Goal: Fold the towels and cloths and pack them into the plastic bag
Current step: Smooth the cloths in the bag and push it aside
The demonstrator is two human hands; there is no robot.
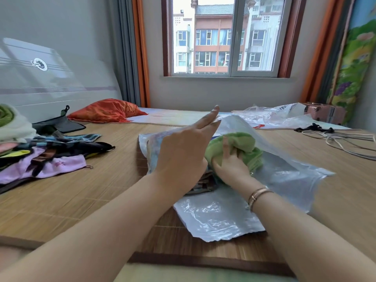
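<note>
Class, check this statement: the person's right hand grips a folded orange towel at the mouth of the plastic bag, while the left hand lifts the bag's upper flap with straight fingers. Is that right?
One detail is wrong: the towel is green, not orange. The head view shows the right hand gripping it at the mouth of the plastic bag, while the left hand lifts the upper flap with straight fingers.

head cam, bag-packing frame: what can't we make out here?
- Head view: what already lies in the plastic bag, only a dark patterned edge shows behind the left hand.
- Whether the left hand touches the bag's raised flap; fingers straight.
- Right hand's grip depth on the green towel; fingertips sink into the fabric.
- Pile of cloths, cut off by the left edge.
</note>
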